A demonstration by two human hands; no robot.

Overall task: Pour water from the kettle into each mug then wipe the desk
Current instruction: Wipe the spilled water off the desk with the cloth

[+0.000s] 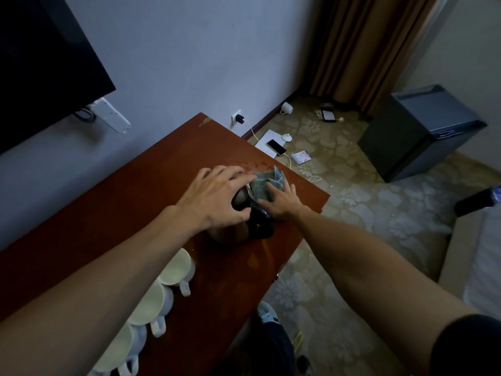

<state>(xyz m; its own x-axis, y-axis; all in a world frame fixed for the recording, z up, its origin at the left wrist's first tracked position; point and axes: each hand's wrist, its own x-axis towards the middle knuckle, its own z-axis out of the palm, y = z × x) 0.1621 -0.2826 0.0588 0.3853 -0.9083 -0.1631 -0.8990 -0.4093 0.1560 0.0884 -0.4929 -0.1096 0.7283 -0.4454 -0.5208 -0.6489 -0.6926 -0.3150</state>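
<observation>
While the left hand (214, 196) curls over the kettle (244, 213) lid and the right hand (282, 203) presses flat on the cloth (267, 184) just beyond the kettle, a careless sweep could tip it, spilling toward the mugs (160, 289) nearer the person.

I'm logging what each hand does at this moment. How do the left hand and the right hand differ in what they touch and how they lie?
The left hand sits on top of the dark kettle, fingers curved over its lid; the right hand lies lower, flat on the green cloth. The left hand is raised above the desk; the right hand presses the cloth against it. Both are bare and reach to the same spot.
</observation>
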